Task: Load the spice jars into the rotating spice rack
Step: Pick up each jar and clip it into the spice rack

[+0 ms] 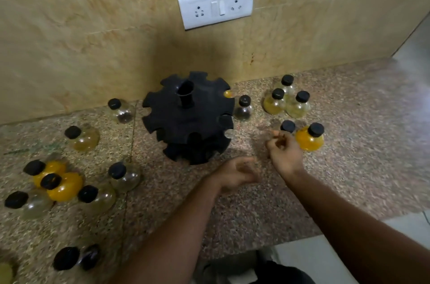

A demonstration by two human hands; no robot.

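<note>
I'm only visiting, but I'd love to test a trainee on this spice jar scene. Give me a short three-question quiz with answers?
1. True or false: the right hand is reaching toward jars to the right of the black spice rack.
2. What fills the jar just beside the right hand's fingertips?
A. bright orange contents
B. green contents
C. nothing
3. What is mounted on the wall above the rack?

Key
1. True. Neither it nor the left hand holds a jar.
2. A.
3. A white switch and socket plate.
</note>
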